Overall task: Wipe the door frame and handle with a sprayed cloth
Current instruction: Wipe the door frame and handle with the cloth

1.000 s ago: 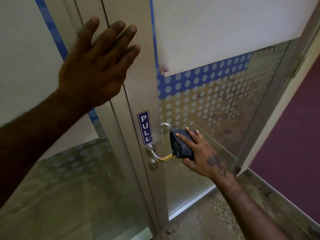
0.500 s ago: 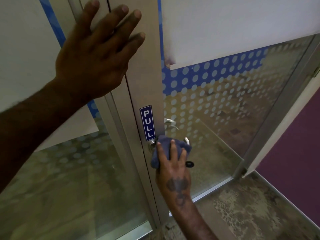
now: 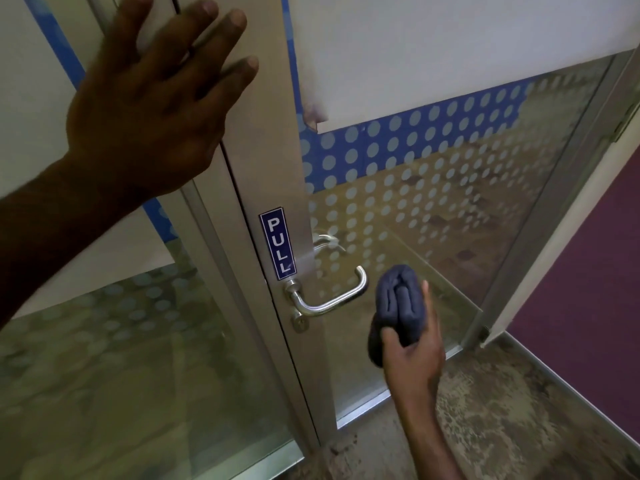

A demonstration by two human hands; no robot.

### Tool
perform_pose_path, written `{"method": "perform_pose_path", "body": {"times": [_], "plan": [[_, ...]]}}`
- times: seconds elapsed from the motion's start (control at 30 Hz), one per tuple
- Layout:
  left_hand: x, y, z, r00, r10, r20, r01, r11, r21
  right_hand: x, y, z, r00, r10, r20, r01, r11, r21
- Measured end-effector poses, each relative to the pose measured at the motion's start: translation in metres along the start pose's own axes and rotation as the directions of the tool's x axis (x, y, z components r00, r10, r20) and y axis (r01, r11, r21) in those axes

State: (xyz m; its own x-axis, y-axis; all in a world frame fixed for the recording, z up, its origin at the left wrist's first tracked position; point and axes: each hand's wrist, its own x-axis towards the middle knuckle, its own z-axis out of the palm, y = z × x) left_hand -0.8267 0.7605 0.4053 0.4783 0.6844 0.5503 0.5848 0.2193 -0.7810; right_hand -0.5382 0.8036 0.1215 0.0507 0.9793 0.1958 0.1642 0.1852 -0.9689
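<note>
Your right hand (image 3: 410, 344) grips the bunched cloth (image 3: 398, 303) at lower centre, just clear of the handle (image 3: 332, 299). Your left hand (image 3: 152, 105), fingers spread flat, braces the door frame (image 3: 266, 140) at upper left. Whether either part is wiped yet, nothing here shows.

Open gap between handle (image 3: 329, 296) and bunched cloth (image 3: 398, 306), clear glass behind. Left hand (image 3: 152, 98) spread flat over door frame (image 3: 266, 133) up top, blocked that stretch. PULL sticker (image 3: 278, 243) stretch below left uncovered.
</note>
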Motion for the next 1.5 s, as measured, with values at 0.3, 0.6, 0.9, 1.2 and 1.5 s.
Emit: {"method": "perform_pose_path", "body": {"times": [0.3, 0.6, 0.9, 1.2, 1.5], "plan": [[-0.005, -0.003, 0.011, 0.986, 0.031, 0.166, -0.022, 0.998, -0.052, -0.022, 0.017, 0.077, 0.987, 0.154, -0.043, -0.123, 0.902, 0.414], [-0.002, 0.004, -0.001, 0.995, -0.029, 0.097, 0.038, 0.995, -0.091, -0.079, -0.002, 0.109, 0.999, 0.045, -0.007, -0.041, 0.954, 0.296], [0.001, 0.003, -0.001, 0.998, 0.005, -0.059, -0.005, 1.000, 0.004, -0.119, -0.034, 0.119, 0.868, -0.270, 0.418, 0.210, 0.960, 0.185], [0.000, 0.004, -0.007, 1.000, 0.002, 0.027, 0.000, 0.996, -0.093, -0.101, -0.065, 0.042, 0.810, -0.377, 0.450, 0.357, 0.925, 0.132], [-0.011, 0.059, -0.056, 0.951, -0.300, 0.070, 0.269, 0.694, -0.668, -0.118, -0.067, -0.088, 0.633, -0.626, 0.456, 0.774, 0.534, -0.341]]}}
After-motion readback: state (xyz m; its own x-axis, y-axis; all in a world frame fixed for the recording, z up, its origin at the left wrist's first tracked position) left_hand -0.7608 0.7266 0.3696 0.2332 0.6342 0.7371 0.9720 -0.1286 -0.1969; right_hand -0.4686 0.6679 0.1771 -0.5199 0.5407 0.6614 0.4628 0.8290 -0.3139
